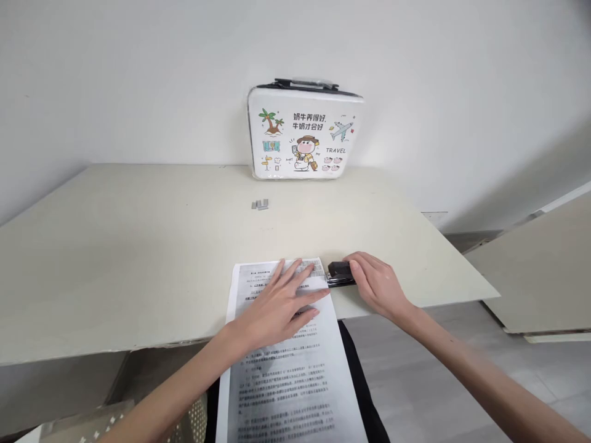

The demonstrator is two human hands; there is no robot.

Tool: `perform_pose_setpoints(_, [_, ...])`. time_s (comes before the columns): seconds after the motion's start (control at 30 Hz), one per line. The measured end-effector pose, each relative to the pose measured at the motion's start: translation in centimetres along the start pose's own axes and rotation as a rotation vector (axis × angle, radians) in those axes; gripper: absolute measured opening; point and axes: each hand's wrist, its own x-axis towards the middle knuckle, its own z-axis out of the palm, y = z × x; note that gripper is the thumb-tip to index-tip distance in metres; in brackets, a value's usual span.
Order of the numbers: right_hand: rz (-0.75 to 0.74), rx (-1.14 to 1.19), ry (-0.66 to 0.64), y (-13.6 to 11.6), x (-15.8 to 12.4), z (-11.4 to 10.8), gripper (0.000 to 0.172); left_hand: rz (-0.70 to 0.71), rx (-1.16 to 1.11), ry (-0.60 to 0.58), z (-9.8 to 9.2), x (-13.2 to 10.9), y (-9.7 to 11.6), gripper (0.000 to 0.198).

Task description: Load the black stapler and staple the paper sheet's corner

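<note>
Printed paper (286,381) lies partly on the table and hangs over its front edge toward me; whether it is one sheet or a stack, I cannot tell. My left hand (281,304) rests flat on its upper part, fingers spread. At the paper's upper right edge is a black stapler (341,274), its nose touching the sheet. My right hand (376,283) is wrapped around the stapler's rear, hiding that end. Several small grey strips of staples (261,204) sit on the table farther back.
A white case (305,135) with cartoon travel prints and a black handle stands at the table's back, near the wall. The pale table (115,258) has its front edge close to me. Another pale panel or tabletop (545,271) is at the right, above a grey floor (429,369).
</note>
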Motion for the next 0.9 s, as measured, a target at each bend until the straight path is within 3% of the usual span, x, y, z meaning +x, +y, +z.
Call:
perform_pose_setpoints(0.27, [0.192,0.204,-0.032,2.1,-1.2,-1.0,0.044,-0.009,0.032,-0.052,-0.5,0.9,0.3,0.048])
perform_pose_setpoints(0.43, [0.108,0.296,-0.143,3.2,-1.3,-1.3,0.028,-0.012,0.041,-0.068,-0.8,1.1,0.0,0.049])
perform_pose_setpoints(0.57, [0.104,0.295,-0.119,3.4,-1.3,-1.0,0.031,-0.013,0.049,-0.067,-1.4,0.6,-1.8,0.05])
perform_pose_setpoints(0.7, [0.24,0.342,-0.068,3.3,-1.2,-0.9,0.033,-0.009,0.101,-0.083,-2.4,0.8,-4.7,0.047])
perform_pose_setpoints(0.8, [0.353,0.392,-0.006,3.2,-1.2,-1.0,0.036,-0.009,0.144,-0.018,-3.6,1.0,-6.0,0.045])
perform_pose_setpoints(0.9, [0.462,0.455,0.058,3.3,-1.2,-1.3,0.04,-0.062,0.178,0.067,-5.4,-0.5,-6.0,0.041])
